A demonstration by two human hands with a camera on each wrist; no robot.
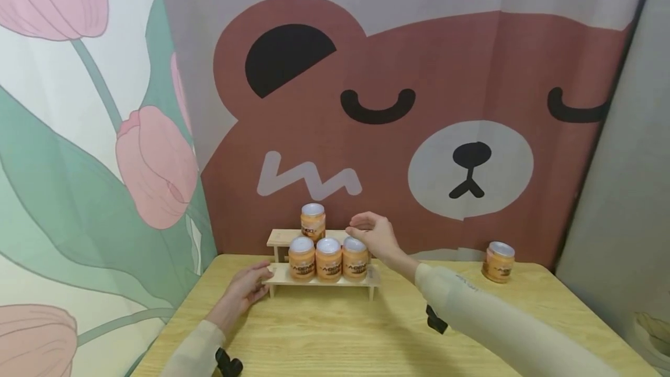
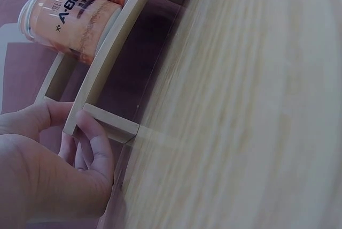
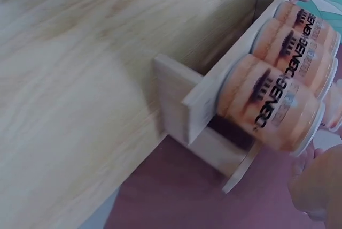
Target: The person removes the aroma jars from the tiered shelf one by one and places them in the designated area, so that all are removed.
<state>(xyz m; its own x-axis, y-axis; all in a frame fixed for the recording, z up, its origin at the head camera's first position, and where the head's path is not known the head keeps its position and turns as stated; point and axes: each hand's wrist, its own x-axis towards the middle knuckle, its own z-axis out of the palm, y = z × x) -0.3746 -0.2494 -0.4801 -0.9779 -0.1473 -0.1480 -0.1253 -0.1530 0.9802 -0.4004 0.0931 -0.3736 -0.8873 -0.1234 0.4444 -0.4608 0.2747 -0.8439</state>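
Observation:
A two-tier wooden stand (image 1: 324, 281) sits on the table with three orange jars (image 1: 328, 260) with silvery lids in a row on its lower tier. Another orange jar (image 1: 313, 223) is on the upper tier, towards the left. My left hand (image 1: 246, 287) pinches the left end of the lower tier, thumb on top and fingers curled beneath, as the left wrist view (image 2: 59, 159) shows. Behind and above the rightmost jar (image 3: 270, 103), over the upper tier's right part, my right hand (image 1: 377, 236) has its fingers loosely bent, with nothing visible between them.
A single orange jar (image 1: 499, 262) stands apart at the table's back right. The wooden table (image 1: 314, 336) ends at the back against a curtain (image 1: 445, 74) with a bear print. Along the left hangs a tulip-print curtain (image 1: 63, 179).

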